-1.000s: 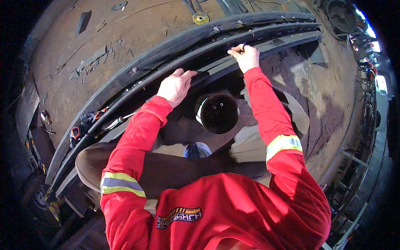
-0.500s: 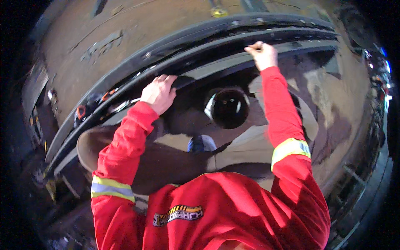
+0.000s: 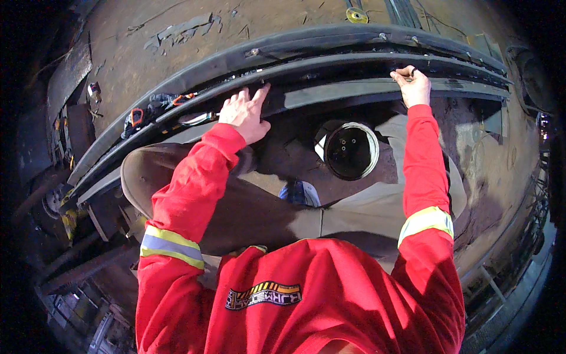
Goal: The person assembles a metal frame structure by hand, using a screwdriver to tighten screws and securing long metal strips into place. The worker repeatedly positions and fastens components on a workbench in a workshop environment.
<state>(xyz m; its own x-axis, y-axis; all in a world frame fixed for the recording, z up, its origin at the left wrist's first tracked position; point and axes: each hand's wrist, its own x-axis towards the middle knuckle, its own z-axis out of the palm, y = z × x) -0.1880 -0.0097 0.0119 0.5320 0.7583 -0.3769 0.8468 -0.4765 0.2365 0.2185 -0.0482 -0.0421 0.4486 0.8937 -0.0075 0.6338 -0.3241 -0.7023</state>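
Note:
A long, dark metal beam (image 3: 330, 93), curved in this view, lies crosswise in front of me. My left hand (image 3: 243, 117) is at its near side, fingers spread and the index finger stretched toward the middle ridge. Farther right, my right hand (image 3: 414, 88) is over the beam with thumb and fingers pinched together at the ridge. Whatever is in that pinch is too small to make out. Between my forearms stands a round dark container (image 3: 377, 152) with a pale rim and several small spots inside.
Left of my left hand, a pale elongated object (image 3: 197, 119) and a dark item with orange trim (image 3: 137, 117) lie on the beam. A yellow disc (image 3: 356, 15) is on the floor beyond. My bent leg (image 3: 147, 171) is close to the beam.
The whole view has shifted. My left hand has reached forward, its fingers going from curled to spread. The pinched right hand has moved slightly right along the beam.

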